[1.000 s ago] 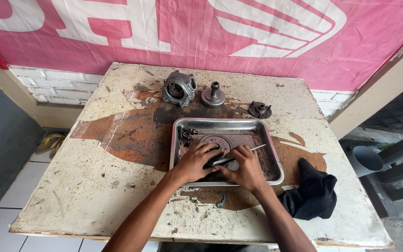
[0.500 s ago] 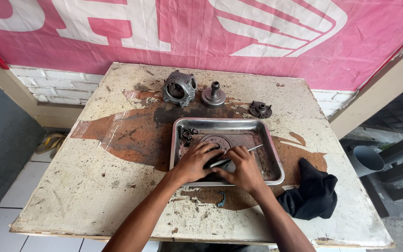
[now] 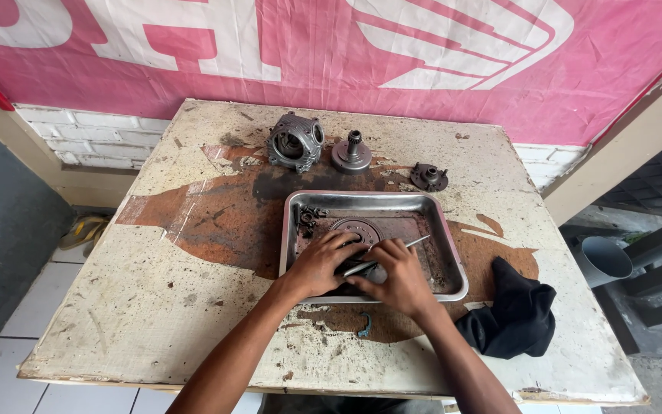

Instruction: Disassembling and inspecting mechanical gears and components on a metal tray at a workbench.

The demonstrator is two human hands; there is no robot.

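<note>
A dirty metal tray (image 3: 447, 253) lies in the middle of a worn table (image 3: 155, 291). Both hands reach into its near half. My left hand (image 3: 319, 264) presses down on a dark part that it mostly hides, next to a round toothed disc (image 3: 355, 229). My right hand (image 3: 396, 277) grips a thin metal rod (image 3: 417, 243) that sticks out to the upper right. Small dark parts (image 3: 309, 217) lie in the tray's far left corner.
Behind the tray stand a grey engine housing (image 3: 294, 142), a gear with a shaft (image 3: 352, 153) and a small dark round part (image 3: 429, 176). A black rag (image 3: 515, 314) lies right of the tray. A small bluish clip (image 3: 364, 325) rests near the front edge.
Both hands stay in the tray over the same part. The thin rod in my right hand has shifted slightly.
</note>
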